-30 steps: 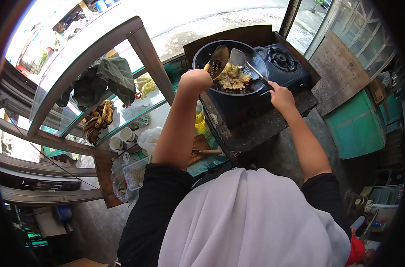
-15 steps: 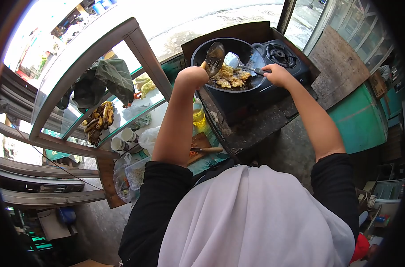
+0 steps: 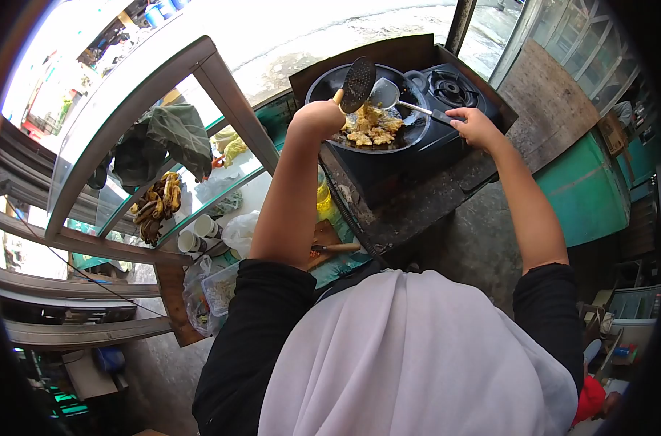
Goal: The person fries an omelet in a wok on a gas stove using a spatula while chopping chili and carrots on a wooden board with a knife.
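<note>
My left hand (image 3: 317,120) is closed round the wooden handle of a dark perforated skimmer (image 3: 359,86), whose head is raised over the wok's far left part. In my right hand (image 3: 477,129) is the dark grip of a metal spatula (image 3: 385,94), its shiny blade above the wok beside the skimmer. Golden-brown fried pieces (image 3: 374,129), like fritters, lie below both tools in the dark wok (image 3: 416,122). The wok rests on the left side of a black gas stove (image 3: 388,174).
A second burner (image 3: 452,87) is to the right of the wok. Left of the stove are an oil bottle (image 3: 324,196), a knife (image 3: 337,248) on a cutting board, white cups (image 3: 192,240) and a plastic tub (image 3: 220,287). Bananas (image 3: 158,203) lie by the glass case frame (image 3: 232,98).
The spatula has drawn back right and up from the fried pieces, with my right hand shifting right. The skimmer has lifted slightly and tilted. The camera view has moved a little.
</note>
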Available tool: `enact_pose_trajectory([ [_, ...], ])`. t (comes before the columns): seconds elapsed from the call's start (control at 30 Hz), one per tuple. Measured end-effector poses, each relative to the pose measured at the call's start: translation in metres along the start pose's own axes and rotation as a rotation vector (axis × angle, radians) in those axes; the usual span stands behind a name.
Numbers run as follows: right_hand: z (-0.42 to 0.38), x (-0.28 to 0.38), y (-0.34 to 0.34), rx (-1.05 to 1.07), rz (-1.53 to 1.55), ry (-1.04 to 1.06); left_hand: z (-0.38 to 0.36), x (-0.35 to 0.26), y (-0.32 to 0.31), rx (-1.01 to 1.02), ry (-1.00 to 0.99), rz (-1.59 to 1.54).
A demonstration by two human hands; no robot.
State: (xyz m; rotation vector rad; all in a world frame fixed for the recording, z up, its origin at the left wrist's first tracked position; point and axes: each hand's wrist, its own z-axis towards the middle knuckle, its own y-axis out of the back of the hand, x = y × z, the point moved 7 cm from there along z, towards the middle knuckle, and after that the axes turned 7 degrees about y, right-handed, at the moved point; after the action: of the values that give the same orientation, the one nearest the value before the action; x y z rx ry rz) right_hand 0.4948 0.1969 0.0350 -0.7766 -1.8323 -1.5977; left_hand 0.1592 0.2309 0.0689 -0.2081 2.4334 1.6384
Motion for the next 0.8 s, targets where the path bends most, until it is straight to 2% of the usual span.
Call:
enact_pose_trajectory([
  [0.07,-0.003,0.004,-0.002,0.013,-0.029,-0.012,-0.001,0.002,0.003,0.015,0.000,-0.004],
  [0.2,-0.012,0.036,-0.008,-0.047,-0.182,0.138,-0.009,0.009,0.017,-0.029,0.011,0.038],
  [0.5,-0.017,0.053,-0.032,-0.043,-0.236,0.171,-0.021,0.045,0.030,-0.040,0.101,-0.011],
  [0.63,-0.036,0.068,-0.025,-0.185,-0.473,0.298,-0.030,0.056,0.030,-0.072,0.115,-0.027],
  [0.8,-0.052,0.068,-0.018,-0.206,-0.652,0.268,-0.029,0.063,0.021,-0.020,0.114,-0.091],
])
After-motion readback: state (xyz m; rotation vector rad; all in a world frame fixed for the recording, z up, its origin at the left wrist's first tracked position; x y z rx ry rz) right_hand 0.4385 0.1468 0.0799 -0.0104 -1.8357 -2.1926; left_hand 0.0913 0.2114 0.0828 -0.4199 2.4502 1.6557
